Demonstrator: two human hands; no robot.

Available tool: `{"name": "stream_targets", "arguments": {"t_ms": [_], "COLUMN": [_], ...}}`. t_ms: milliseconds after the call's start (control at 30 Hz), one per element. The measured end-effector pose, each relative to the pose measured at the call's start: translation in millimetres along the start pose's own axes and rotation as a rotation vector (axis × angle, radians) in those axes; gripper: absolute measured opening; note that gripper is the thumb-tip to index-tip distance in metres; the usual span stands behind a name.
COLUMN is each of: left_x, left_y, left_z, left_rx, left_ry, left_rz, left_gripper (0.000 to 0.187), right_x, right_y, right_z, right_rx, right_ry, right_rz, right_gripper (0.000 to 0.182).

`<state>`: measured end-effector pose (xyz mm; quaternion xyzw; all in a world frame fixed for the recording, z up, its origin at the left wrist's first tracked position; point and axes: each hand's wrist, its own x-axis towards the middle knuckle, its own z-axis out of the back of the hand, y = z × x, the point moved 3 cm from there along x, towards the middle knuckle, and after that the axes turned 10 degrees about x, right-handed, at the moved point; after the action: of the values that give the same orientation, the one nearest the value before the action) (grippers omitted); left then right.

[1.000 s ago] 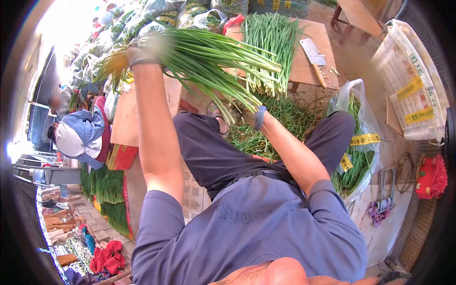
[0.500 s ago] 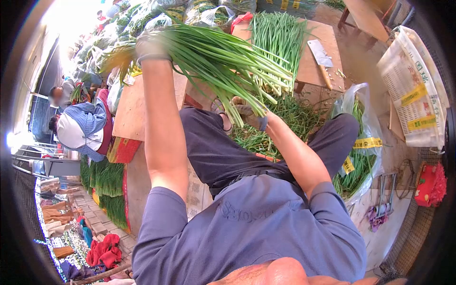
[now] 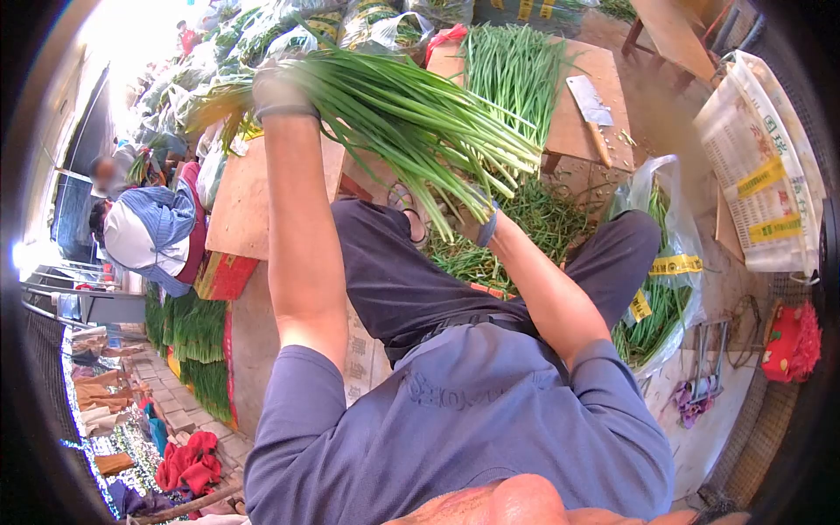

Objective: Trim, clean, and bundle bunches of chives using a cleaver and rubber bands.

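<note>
Left hand, gloved, is raised high at eleven o'clock, fist wrapped tight around the root end of a thick bundle of green chives, stalks fanning down toward three o'clock. Right hand sits at the centre, up under the loose tips of that bundle; leaves cover the fingers, so I cannot tell how far it is closed or whether it grips anything. Behind the bundle, at one o'clock, a wooden table carries more chives and a cleaver. Trimmings lie on the ground between the knees. At three o'clock, a plastic bag of greens. At nine o'clock, another person in a striped hat.
</note>
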<state>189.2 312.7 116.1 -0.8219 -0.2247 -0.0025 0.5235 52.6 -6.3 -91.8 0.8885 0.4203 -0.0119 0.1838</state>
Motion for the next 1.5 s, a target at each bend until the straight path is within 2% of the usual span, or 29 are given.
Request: {"name": "stream_targets", "arguments": {"t_ms": [100, 233, 300, 333, 400, 500, 567, 600, 700, 767, 800, 933, 1033, 1067, 1167, 1233, 1300, 1333, 1400, 1433, 1467, 1500], "left_x": [-6, -13, -20, -19, -19, -30, -34, -23, -52, -27, -17, -30, -15, -17, -35, -45, -37, -54, -59, -64, -52, -36], "left_y": [-2, -9, -14, -15, -19, -24, -23, -20, -26, -16, -13, -20, -16, -16, -25, -38, -46, -57, -60, -61, -61, -60], "left_z": [-3, -9, -15, -17, -20, -36, -41, -27, -55, -22, -11, -32, -9, -9, -24, -31, -26, -45, -32, -25, -11, -1], "left_rx": [-0.056, -0.125, -0.143, -0.125, -0.06, -0.066, -0.132, 0.007, -0.023, 0.03, 0.055, 0.08, -0.147, -0.133, -0.079, -0.03, 0.014, 0.011, -0.332, -0.46, -0.413, -0.367], "left_ry": [0.034, 0.149, 0.23, 0.156, -0.011, -0.178, -0.272, -0.195, -0.329, -0.278, -0.252, -0.211, -0.163, -0.163, -0.181, -0.219, -0.254, -0.267, 0.111, 0.28, 0.262, 0.252], "left_rz": [0.008, 0.012, 0.018, 0.008, -0.016, -0.018, -0.008, -0.061, 0.038, -0.029, -0.064, -0.049, 0.087, 0.074, 0.035, 0.002, -0.013, 0.008, 0.155, 0.267, 0.239, 0.212], "left_gripper": [0.034, 0.034, 0.033, 0.033, 0.034, 0.035, 0.034, 0.038, 0.038, 0.037, 0.037, 0.036, 0.034, 0.034, 0.035, 0.034, 0.036, 0.037, 0.037, 0.038, 0.036, 0.034], "right_x": [0, -2, -13, -13, -24, -34, -36, -29, -28, -18, -26, -23, -24, -25, -41, -64, -88, -94, -107, -105, -102, -95], "right_y": [-5, -5, 4, 4, -2, 0, 0, -5, -2, -6, 1, 4, 5, 6, 15, 15, 11, 10, 17, 26, 34, 37], "right_z": [-25, -39, -48, -48, -44, -47, -44, -33, -36, -22, -37, -38, -13, -6, 24, 59, 87, 87, 75, 52, 24, 5], "right_rx": [0.079, 0.033, 0.101, 0.032, -0.062, -0.07, -0.117, -0.102, -0.106, -0.117, -0.096, -0.058, -0.364, -0.411, -1.176, -1.499, -1.926, -1.952, -1.998, -1.832, -1.635, -1.391], "right_ry": [0.119, 0.222, 0.411, 0.415, 0.278, 0.273, 0.189, 0.195, 0.203, -0.023, -0.091, -0.159, -0.04, -0.018, -0.205, -0.252, -0.143, -0.19, -0.285, -0.268, -0.254, -0.224], "right_rz": [0.017, 0.07, -0.128, -0.172, -0.1, -0.109, -0.038, -0.064, -0.077, 0.094, 0.196, 0.163, 0.28, 0.201, 0.27, 0.072, -0.404, -0.356, -0.258, 0.077, 0.394, 0.455], "right_gripper": [0.032, 0.037, 0.04, 0.047, 0.05, 0.052, 0.052, 0.048, 0.024, 0.025, 0.027, 0.031, 0.023, 0.016, 0.018, 0.033, 0.036, 0.039, 0.044, 0.046, 0.047, 0.046]}}
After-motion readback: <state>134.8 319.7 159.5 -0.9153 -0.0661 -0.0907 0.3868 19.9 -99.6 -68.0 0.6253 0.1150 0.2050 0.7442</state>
